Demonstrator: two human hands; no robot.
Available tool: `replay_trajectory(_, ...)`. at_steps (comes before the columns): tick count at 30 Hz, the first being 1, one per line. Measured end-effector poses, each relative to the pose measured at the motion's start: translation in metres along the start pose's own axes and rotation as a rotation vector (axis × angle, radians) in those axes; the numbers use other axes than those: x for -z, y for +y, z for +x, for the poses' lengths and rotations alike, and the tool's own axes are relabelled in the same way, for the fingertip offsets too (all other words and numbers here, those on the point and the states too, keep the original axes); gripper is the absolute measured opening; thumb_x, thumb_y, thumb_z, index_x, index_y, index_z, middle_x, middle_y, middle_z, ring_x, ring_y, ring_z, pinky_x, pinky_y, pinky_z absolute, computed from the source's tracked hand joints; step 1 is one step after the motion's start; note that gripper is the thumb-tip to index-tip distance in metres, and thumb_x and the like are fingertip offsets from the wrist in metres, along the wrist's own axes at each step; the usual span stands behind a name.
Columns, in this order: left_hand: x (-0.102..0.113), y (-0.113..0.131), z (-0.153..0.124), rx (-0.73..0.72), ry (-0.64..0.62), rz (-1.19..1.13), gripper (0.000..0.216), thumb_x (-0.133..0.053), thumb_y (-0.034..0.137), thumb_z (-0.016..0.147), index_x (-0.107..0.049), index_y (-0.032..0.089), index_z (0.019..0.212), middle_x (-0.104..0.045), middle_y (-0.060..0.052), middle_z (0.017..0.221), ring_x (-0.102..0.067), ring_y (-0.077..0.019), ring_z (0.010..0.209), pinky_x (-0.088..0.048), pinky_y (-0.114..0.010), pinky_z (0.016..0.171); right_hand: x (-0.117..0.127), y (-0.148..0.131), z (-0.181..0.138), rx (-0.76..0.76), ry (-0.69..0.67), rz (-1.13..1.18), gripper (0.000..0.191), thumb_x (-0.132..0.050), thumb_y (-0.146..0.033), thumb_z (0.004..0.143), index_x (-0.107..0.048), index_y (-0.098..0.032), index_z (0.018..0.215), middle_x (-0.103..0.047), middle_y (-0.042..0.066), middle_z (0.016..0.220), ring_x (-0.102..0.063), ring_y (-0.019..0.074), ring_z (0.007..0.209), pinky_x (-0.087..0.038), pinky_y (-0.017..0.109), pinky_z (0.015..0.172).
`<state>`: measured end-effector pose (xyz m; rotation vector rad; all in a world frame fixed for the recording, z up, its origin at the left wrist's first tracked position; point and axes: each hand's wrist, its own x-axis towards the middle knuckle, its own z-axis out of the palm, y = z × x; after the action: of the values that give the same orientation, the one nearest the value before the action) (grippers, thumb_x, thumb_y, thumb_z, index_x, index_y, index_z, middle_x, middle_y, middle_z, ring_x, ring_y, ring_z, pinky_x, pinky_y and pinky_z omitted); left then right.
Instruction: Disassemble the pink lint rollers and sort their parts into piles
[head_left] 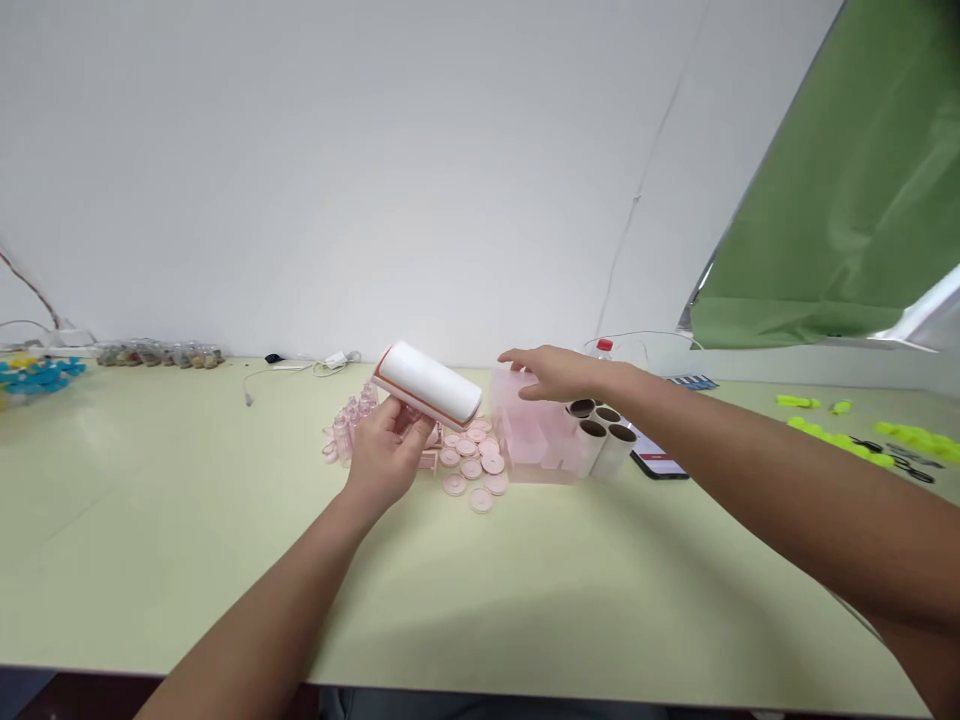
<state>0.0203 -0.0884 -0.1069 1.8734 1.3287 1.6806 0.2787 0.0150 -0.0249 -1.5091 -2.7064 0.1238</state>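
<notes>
We look down along two bare arms over a pale green table [525, 600]. The left hand [386, 450] is raised just above the tabletop, and its fingers are curled up around the underside of a white roll [429, 385], gripping it from below. The roll sits above those fingers. Its long axis slants from upper left down to lower right, and its lower right end points toward a pink box [536, 445], close to it but not touching.

The right hand [551, 372] is the nearer one to the box. It lies palm down on the box's top with its fingers stretched out, loosely together, and grips nothing.

Pink discs [472, 465] are scattered on the table beneath the roll, with small pink bottles [352, 420] to their left. Cardboard tubes [600, 430] stand touching the box's right side, and a phone [660, 462] lies just beyond them.
</notes>
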Motion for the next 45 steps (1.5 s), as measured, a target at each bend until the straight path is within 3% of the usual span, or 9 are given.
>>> replay_trajectory(11,-0.002,0.0,-0.001,-0.008,-0.02,0.027,0.017,-0.062,0.034,0.081,-0.057,0.018,0.075,-0.062,0.0,0.063,-0.056,-0.014,0.059,-0.042,-0.025,0.053,0.003,-0.016,-0.018,-0.083,-0.116,-0.117,0.076,-0.061,-0.023,0.071,-0.042,-0.027,0.145,-0.064,0.012,0.122,-0.066,0.0281,0.088,-0.046,0.032,0.058)
replay_trajectory(17,-0.001,0.0,0.0,-0.013,-0.034,0.038,0.017,-0.062,0.034,0.08,-0.057,0.019,0.073,-0.06,0.0,0.062,-0.055,-0.0142,0.058,-0.041,-0.025,0.053,0.005,-0.018,-0.02,-0.065,-0.123,-0.147,0.074,-0.064,-0.024,0.073,-0.044,-0.027,0.144,-0.061,0.011,0.129,-0.059,0.0345,0.112,-0.051,0.041,0.078)
replay_trajectory(20,0.0,-0.003,0.0,-0.013,-0.05,0.051,0.018,-0.062,0.033,0.08,-0.055,0.02,0.072,-0.059,0.0,0.062,-0.056,-0.0145,0.059,-0.04,-0.025,0.052,0.01,-0.018,-0.024,0.006,0.022,-0.023,0.064,-0.064,-0.031,0.078,-0.048,-0.027,0.14,-0.057,0.01,0.135,-0.053,0.0342,0.122,-0.047,0.046,0.092)
replay_trajectory(23,-0.002,-0.005,-0.004,-0.059,-0.134,0.12,0.017,-0.06,0.032,0.081,-0.054,0.019,0.071,-0.059,0.0,0.064,-0.055,-0.0148,0.059,-0.04,-0.026,0.053,0.007,-0.033,-0.037,0.114,0.235,0.289,0.049,-0.058,-0.04,0.087,-0.053,-0.025,0.133,-0.062,0.009,0.127,-0.057,0.0285,0.115,-0.048,0.042,0.091)
replay_trajectory(26,-0.006,0.001,-0.011,-0.146,-0.345,0.195,0.013,-0.057,0.03,0.083,-0.057,0.019,0.076,-0.059,-0.001,0.067,-0.053,-0.0145,0.06,-0.039,-0.027,0.055,-0.016,-0.06,-0.059,0.211,0.251,0.669,0.057,-0.056,-0.048,0.089,-0.047,-0.021,0.138,-0.066,0.01,0.115,-0.064,0.0251,0.1,-0.052,0.038,0.082)
replay_trajectory(29,-0.01,0.011,-0.018,-0.147,-0.553,0.208,0.013,-0.058,0.033,0.084,-0.057,0.02,0.083,-0.058,-0.001,0.068,-0.053,-0.0149,0.061,-0.039,-0.027,0.055,-0.055,-0.085,-0.08,0.177,0.238,0.846,0.063,-0.069,-0.041,0.081,-0.046,-0.025,0.137,-0.067,0.007,0.106,-0.064,0.0235,0.087,-0.053,0.032,0.068)
replay_trajectory(34,-0.006,0.019,-0.018,-0.027,-0.72,0.04,0.041,-0.063,0.044,0.083,-0.048,0.023,0.115,-0.06,-0.007,0.105,-0.059,-0.0178,0.085,-0.049,-0.03,0.068,-0.111,-0.095,-0.096,0.069,0.361,1.083,0.051,-0.067,-0.038,0.083,-0.051,-0.026,0.129,-0.065,0.003,0.094,-0.058,0.0177,0.071,-0.047,0.027,0.056)
replay_trajectory(38,-0.003,0.026,-0.006,-0.132,-0.771,0.024,0.041,-0.062,0.042,0.085,-0.048,0.025,0.12,-0.056,-0.008,0.113,-0.055,-0.0185,0.092,-0.048,-0.032,0.076,-0.137,-0.09,-0.095,0.133,0.41,1.075,0.048,-0.067,-0.032,0.082,-0.052,-0.024,0.127,-0.065,0.004,0.105,-0.06,0.022,0.089,-0.049,0.031,0.073)
replay_trajectory(45,0.001,0.051,0.016,-0.279,-1.127,0.261,0.023,-0.067,0.037,0.08,-0.056,0.021,0.092,-0.056,-0.001,0.087,-0.049,-0.016,0.076,-0.039,-0.027,0.064,-0.163,-0.095,-0.095,0.244,0.431,0.937,0.04,-0.069,-0.04,0.08,-0.057,-0.02,0.113,-0.066,0.005,0.1,-0.06,0.0219,0.085,-0.048,0.033,0.076)
